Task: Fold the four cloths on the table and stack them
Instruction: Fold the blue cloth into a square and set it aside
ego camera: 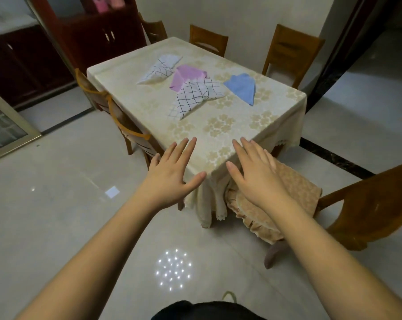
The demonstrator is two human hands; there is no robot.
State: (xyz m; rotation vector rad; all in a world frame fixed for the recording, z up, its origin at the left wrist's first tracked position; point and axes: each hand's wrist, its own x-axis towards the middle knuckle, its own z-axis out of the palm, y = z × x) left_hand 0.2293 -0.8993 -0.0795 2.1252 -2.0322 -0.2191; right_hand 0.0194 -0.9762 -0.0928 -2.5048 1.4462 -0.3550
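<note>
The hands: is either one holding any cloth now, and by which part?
Nothing is held. The left hand and right hand are open above the table's near corner; all cloths lie untouched.

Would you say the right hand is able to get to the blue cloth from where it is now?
Probably yes. The right hand is open and empty over the near table corner, and only bare tablecloth lies between it and the blue cloth. The cloth looks some way off, so a step closer may be needed.

Wooden chairs (291, 51) around table; dark red cabinet (96, 28) behind; cushioned stool (294, 192) near corner.
</note>
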